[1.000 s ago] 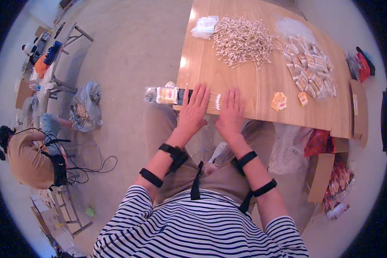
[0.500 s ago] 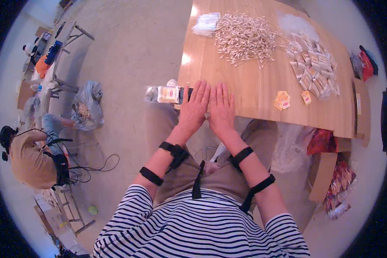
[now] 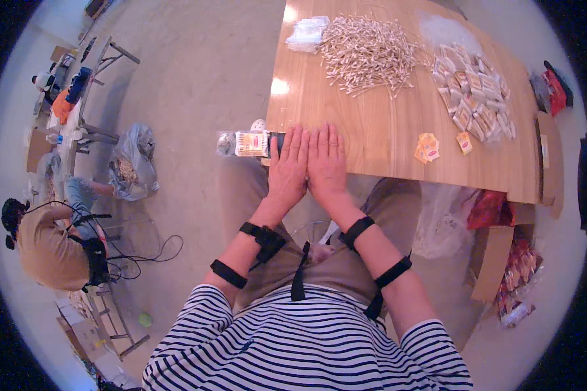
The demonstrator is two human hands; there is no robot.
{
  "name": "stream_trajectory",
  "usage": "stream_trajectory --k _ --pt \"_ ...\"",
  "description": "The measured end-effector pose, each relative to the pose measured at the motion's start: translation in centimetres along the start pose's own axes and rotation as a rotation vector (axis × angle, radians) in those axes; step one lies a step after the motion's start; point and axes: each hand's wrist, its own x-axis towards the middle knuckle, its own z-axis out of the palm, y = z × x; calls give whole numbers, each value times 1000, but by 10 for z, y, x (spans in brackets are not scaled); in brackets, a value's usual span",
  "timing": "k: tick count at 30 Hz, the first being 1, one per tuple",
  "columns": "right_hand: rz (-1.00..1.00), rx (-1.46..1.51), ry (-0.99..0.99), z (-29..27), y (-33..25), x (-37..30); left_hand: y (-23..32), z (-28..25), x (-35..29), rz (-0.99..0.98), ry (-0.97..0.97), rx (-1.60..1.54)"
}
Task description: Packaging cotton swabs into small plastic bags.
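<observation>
Bench (image 3: 378, 133): smooth, glossy wood-grain top. Cotton-swab packet (image 3: 251, 143): shiny clear plastic. Carton (image 3: 494, 264): matt cardboard. Striped shirt (image 3: 306, 339): matt cloth.

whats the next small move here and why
Perhaps slide the left hand and right hand slightly left together: both lie flat, side by side, at the near edge of the table, and the clear packet of cotton swabs juts past its left edge, left of the left hand. What the palms cover is hidden.

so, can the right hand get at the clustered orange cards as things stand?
Likely yes: the right hand lies flat, and nothing visible blocks the tabletop between it and the orange cards.
</observation>
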Motion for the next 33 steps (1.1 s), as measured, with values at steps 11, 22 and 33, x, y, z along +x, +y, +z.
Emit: stream_trajectory --k 11,22,33 --pt "-1 0 110 10 2 1 -1 6 -2 -1 19 138" --pt "-2 10 12 1 1 0 4 4 -9 -48 -17 189" --pt "-42 120 -120 -14 7 -12 5 -1 -8 -48 5 197"
